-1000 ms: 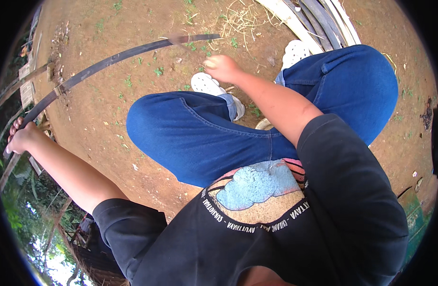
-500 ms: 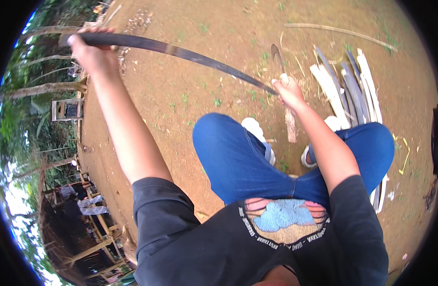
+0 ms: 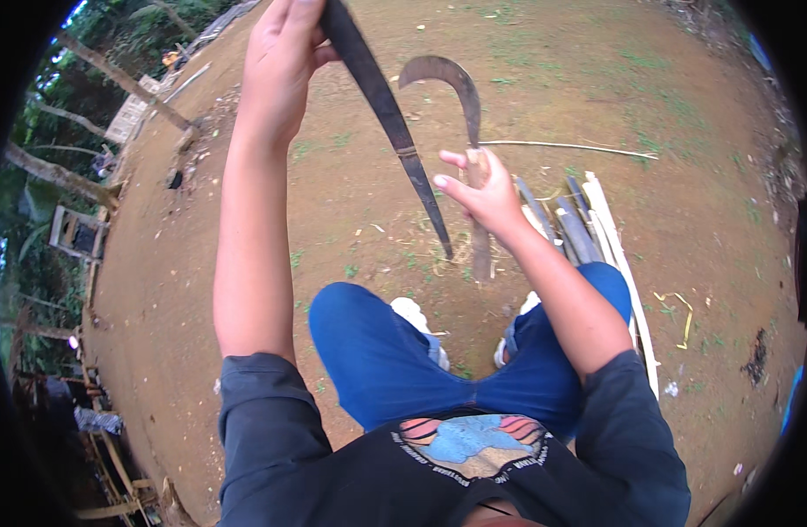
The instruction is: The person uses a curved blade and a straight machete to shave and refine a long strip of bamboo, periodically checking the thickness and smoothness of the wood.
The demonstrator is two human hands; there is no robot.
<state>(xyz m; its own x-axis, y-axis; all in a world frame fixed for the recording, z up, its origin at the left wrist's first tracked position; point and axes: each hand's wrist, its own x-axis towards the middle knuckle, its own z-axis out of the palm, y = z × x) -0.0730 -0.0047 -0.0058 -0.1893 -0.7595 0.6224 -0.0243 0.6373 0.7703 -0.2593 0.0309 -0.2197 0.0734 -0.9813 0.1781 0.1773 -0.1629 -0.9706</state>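
My left hand (image 3: 278, 75), raised at the upper left, is closed round the top of a long dark bamboo strip (image 3: 381, 105). The strip slants down to the right, with a pale node ring partway along, and its narrow lower tip hangs free between my hands. My right hand (image 3: 491, 193) holds a sickle by its wooden handle (image 3: 481, 250), the thumb and forefinger stretched out toward the strip without touching it. Above that hand the sickle's curved dark blade (image 3: 452, 77) hooks to the left.
Several pale and dark bamboo strips (image 3: 601, 220) lie in a pile beyond my right knee. A thin pale stick (image 3: 570, 146) lies on the dirt ground farther off. A yellow strip (image 3: 686, 321) is at the right. Tree trunks (image 3: 65, 180) and a wooden frame (image 3: 76, 233) stand at the left.
My left hand has swung right and upward, so the bamboo strip hangs steeply. Its tip has left my right hand, whose thumb and forefinger have opened. The sickle has moved slightly left.
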